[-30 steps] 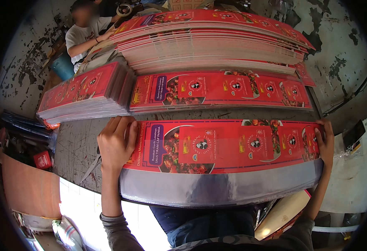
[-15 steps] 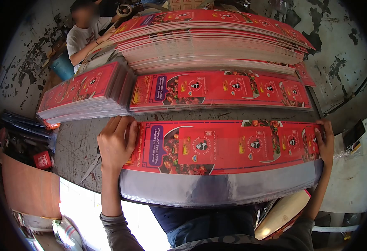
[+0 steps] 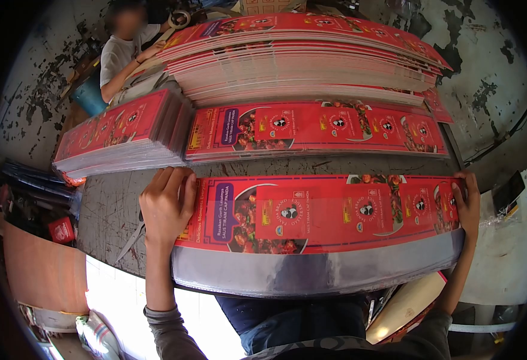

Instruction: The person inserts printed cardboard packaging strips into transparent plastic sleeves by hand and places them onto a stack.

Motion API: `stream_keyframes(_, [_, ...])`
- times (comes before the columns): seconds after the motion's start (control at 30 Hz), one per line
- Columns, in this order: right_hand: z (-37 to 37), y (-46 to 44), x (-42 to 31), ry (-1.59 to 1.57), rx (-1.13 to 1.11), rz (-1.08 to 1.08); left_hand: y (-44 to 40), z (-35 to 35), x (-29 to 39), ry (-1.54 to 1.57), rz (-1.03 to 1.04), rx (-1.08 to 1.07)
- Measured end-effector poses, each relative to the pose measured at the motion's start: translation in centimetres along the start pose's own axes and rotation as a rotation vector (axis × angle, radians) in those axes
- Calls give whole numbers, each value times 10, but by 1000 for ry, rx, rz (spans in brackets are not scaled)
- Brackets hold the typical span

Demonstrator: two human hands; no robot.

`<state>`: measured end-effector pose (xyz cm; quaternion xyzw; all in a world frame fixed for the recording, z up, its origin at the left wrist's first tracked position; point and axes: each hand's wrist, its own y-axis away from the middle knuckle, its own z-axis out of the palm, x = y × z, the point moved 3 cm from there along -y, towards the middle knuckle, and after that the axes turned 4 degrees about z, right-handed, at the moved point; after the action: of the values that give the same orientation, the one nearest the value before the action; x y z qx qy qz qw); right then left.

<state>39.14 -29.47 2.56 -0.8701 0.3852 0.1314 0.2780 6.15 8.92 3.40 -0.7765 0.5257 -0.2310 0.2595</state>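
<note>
A long red printed sheet (image 3: 329, 210) with panda logos and food pictures lies in front of me on a stack of clear plastic sleeves (image 3: 311, 273). Its lower edge overlaps the sleeves, whose bare plastic shows nearest my body. My left hand (image 3: 168, 201) grips the sheet's left end, fingers curled at the far corner and thumb along the print. At the opposite end, my right hand (image 3: 469, 204) holds the edge with the thumb on top and fingers around the side. Whether the sheet is partly inside a sleeve I cannot tell.
Beyond the sheet lie a row of sleeved red sheets (image 3: 317, 129), a shorter stack (image 3: 116, 129) at left and a tall pile (image 3: 305, 69) behind. Scissors (image 3: 131, 242) rest by my left wrist on the scratched table (image 3: 104, 210). Another person (image 3: 122, 60) works at the far left.
The printed sheet has shifted slightly toward my body over the plastic sleeves. Both my hands stay at its ends. The other person has leaned slightly to the right.
</note>
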Motion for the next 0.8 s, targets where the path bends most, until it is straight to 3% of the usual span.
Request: stream_keyframes(0.8, [1, -1, 0, -13, 37, -33, 1, 1, -1, -15, 7, 5])
